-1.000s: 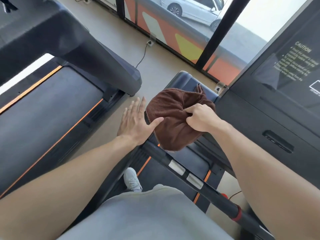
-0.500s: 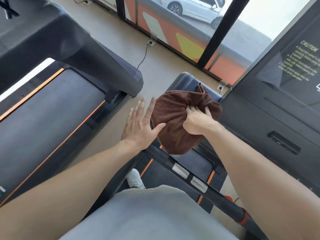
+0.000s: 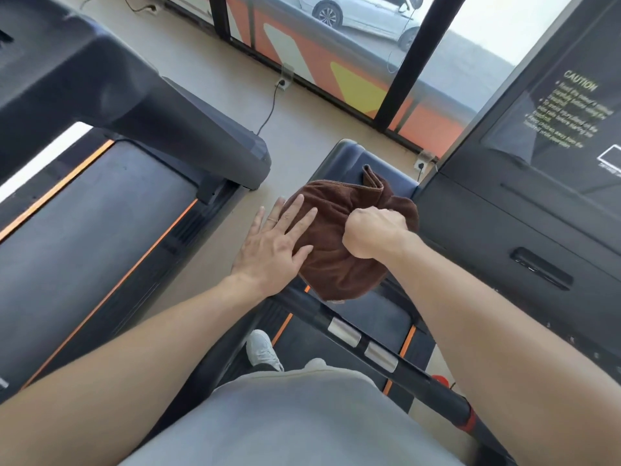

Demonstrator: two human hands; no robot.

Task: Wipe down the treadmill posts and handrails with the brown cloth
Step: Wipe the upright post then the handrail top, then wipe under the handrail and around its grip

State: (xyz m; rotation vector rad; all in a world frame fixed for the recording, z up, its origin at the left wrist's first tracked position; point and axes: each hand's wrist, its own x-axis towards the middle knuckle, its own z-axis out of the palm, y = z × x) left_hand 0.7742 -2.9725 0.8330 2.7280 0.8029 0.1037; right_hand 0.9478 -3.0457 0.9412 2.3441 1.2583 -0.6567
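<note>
Fingers of the left hand (image 3: 272, 247), which half a second ago stood spread just left of the cloth with only the thumb near it, now lie flat on the soft brown terry cloth (image 3: 336, 243), covering its left edge. The right hand (image 3: 373, 232) has changed from fingers laid over the cloth to a closed fist bunching the fabric at its upper right.

Count: one cloth, two hands, two treadmills in view.

Left hand: fingers straight and slightly fanned, palm down, pressing on the cloth; a thin ring shows on one finger. Right hand: fingers curled tight, gripping a fold of the cloth. The cloth sits between and beneath both hands, draped over the front end of the black tubular handrail (image 3: 396, 368), which runs back from under the hands toward the right forearm and carries two silver sensor plates (image 3: 344, 331) and a red band (image 3: 470, 420).

Left of the left hand stands the neighbouring dark treadmill with orange belt stripes (image 3: 100, 237). Right of the right hand rises the black console panel with a caution label (image 3: 524, 210). Beyond the hands lie the beige floor, a power cord (image 3: 268, 112) and a window with a white car (image 3: 363, 15) outside. Below the forearms, grey shorts and a white shoe (image 3: 262, 351) hide part of the deck.
</note>
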